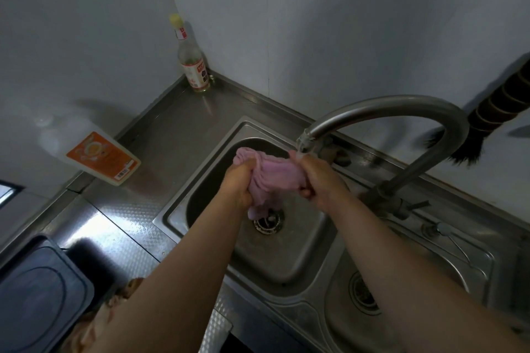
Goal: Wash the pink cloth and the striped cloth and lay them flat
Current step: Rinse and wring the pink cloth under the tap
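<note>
The pink cloth (274, 176) is bunched up over the left basin of the steel sink (200, 164), just under the spout of the curved tap (387, 111). My left hand (239, 180) grips its left end and my right hand (318, 177) grips its right end, fingers curled round the fabric. A loose tail of the cloth hangs down toward the drain (268, 222). Water runs from the spout onto my right hand. A brownish patterned cloth (126, 294), possibly the striped one, lies partly hidden under my left forearm at the lower left.
A glass bottle with a yellow cap (192, 63) stands in the back corner. A detergent bottle with an orange label (97, 156) leans at the left wall. A dark tray (37, 295) sits lower left. A second basin (401, 289) lies to the right; a brush (493, 111) hangs on the wall.
</note>
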Demonstrator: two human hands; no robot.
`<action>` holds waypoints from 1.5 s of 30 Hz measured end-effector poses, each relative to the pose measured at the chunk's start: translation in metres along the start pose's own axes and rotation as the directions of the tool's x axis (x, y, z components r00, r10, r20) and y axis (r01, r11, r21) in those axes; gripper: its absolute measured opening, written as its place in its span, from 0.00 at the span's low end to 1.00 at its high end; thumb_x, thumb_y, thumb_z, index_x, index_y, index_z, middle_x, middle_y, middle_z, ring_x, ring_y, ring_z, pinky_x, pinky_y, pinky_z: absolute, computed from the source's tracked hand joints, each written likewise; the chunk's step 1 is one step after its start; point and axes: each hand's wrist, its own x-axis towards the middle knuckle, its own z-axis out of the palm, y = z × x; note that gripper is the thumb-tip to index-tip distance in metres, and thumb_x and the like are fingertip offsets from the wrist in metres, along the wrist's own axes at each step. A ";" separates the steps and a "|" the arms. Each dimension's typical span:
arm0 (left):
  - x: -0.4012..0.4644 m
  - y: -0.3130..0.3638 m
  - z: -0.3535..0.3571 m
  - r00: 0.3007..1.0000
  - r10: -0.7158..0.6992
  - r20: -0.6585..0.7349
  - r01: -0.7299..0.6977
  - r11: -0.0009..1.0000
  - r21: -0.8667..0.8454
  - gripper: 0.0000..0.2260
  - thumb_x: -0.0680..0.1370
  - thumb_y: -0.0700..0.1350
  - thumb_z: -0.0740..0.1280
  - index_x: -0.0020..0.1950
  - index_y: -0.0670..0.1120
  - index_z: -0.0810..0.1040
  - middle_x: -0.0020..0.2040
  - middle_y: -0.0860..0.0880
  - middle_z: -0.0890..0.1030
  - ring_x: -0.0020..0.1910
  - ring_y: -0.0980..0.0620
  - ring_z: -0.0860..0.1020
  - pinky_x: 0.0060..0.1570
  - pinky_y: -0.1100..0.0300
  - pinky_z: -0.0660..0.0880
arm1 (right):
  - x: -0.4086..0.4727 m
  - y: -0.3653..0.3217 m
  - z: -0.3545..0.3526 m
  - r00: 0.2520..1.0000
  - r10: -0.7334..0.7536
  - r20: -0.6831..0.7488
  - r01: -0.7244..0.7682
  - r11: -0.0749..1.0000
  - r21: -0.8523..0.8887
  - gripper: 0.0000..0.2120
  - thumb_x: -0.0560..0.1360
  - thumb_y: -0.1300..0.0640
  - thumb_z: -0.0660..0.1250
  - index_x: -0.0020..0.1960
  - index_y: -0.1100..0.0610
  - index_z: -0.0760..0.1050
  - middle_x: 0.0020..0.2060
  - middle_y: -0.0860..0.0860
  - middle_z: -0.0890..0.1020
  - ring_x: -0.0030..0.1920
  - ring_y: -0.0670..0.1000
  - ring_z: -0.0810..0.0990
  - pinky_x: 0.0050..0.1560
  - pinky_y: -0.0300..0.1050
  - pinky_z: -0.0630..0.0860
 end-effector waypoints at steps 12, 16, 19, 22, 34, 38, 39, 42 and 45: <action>-0.019 -0.020 0.060 0.993 0.116 -0.001 -0.116 0.992 -0.050 0.06 0.81 0.44 0.60 0.47 0.48 0.75 0.39 0.51 0.74 0.38 0.52 0.76 0.39 0.59 0.73 | 0.006 0.008 0.038 0.930 -0.275 -0.246 0.137 0.876 -0.462 0.16 0.82 0.49 0.54 0.39 0.53 0.71 0.36 0.53 0.79 0.37 0.52 0.79 0.39 0.46 0.77; -0.030 -0.033 0.067 0.992 0.086 0.096 -0.086 0.996 -0.009 0.09 0.80 0.44 0.60 0.43 0.48 0.76 0.33 0.47 0.75 0.32 0.51 0.75 0.32 0.59 0.72 | 0.019 -0.005 0.017 0.881 -0.328 -0.341 0.127 0.858 -0.499 0.14 0.80 0.57 0.57 0.36 0.56 0.69 0.35 0.53 0.78 0.41 0.57 0.80 0.40 0.50 0.76; -0.027 -0.016 0.064 0.987 0.161 0.030 -0.163 0.982 0.096 0.10 0.81 0.45 0.59 0.40 0.48 0.74 0.32 0.50 0.73 0.31 0.54 0.72 0.31 0.61 0.70 | 0.003 -0.003 0.030 0.888 -0.357 -0.291 0.157 0.829 -0.536 0.17 0.82 0.54 0.54 0.35 0.52 0.68 0.30 0.48 0.74 0.33 0.49 0.77 0.32 0.41 0.70; -0.030 -0.013 0.057 0.995 0.044 0.092 -0.051 0.995 0.084 0.12 0.80 0.48 0.60 0.38 0.47 0.74 0.31 0.49 0.74 0.32 0.53 0.73 0.34 0.61 0.70 | 0.004 0.003 0.029 0.883 -0.412 -0.224 0.123 0.665 -0.736 0.17 0.82 0.52 0.52 0.41 0.55 0.73 0.34 0.49 0.75 0.36 0.50 0.77 0.35 0.40 0.68; -0.022 0.002 0.009 0.839 -0.140 0.526 0.076 0.987 0.140 0.22 0.82 0.53 0.55 0.65 0.36 0.73 0.57 0.35 0.78 0.53 0.40 0.79 0.54 0.48 0.77 | 0.008 0.006 -0.012 0.945 -0.252 0.208 0.302 0.916 -0.264 0.03 0.78 0.57 0.65 0.49 0.55 0.77 0.37 0.47 0.81 0.36 0.40 0.80 0.39 0.39 0.75; -0.023 0.007 -0.008 0.878 -0.123 0.464 -0.076 0.919 0.386 0.15 0.78 0.44 0.64 0.63 0.39 0.74 0.51 0.37 0.81 0.45 0.43 0.81 0.44 0.52 0.80 | 0.017 -0.005 -0.030 0.946 -0.232 -0.226 0.158 0.939 -0.304 0.13 0.80 0.51 0.60 0.45 0.58 0.76 0.37 0.51 0.79 0.36 0.46 0.76 0.32 0.36 0.70; -0.025 0.006 -0.009 0.906 -0.089 0.414 -0.120 0.884 0.452 0.13 0.79 0.44 0.63 0.61 0.40 0.75 0.49 0.39 0.82 0.44 0.44 0.81 0.44 0.52 0.81 | 0.020 -0.009 -0.034 0.938 -0.166 -0.304 0.121 0.980 -0.160 0.13 0.81 0.50 0.59 0.47 0.57 0.76 0.39 0.51 0.79 0.37 0.47 0.77 0.31 0.36 0.71; -0.023 -0.001 0.005 0.977 0.066 0.202 -0.149 0.889 0.433 0.16 0.82 0.47 0.59 0.66 0.40 0.74 0.54 0.37 0.81 0.46 0.47 0.80 0.58 0.46 0.76 | 0.011 -0.013 -0.016 0.983 -0.068 -0.169 0.080 0.995 0.061 0.12 0.77 0.50 0.63 0.50 0.58 0.77 0.43 0.55 0.82 0.42 0.52 0.81 0.35 0.41 0.74; -0.026 -0.005 0.031 0.992 0.052 0.117 -0.076 0.975 0.210 0.18 0.83 0.48 0.55 0.69 0.41 0.71 0.54 0.40 0.81 0.37 0.48 0.74 0.54 0.46 0.75 | -0.007 0.012 0.022 0.987 -0.154 0.048 0.155 0.987 -0.034 0.14 0.76 0.49 0.66 0.59 0.53 0.74 0.52 0.52 0.82 0.51 0.51 0.82 0.45 0.43 0.77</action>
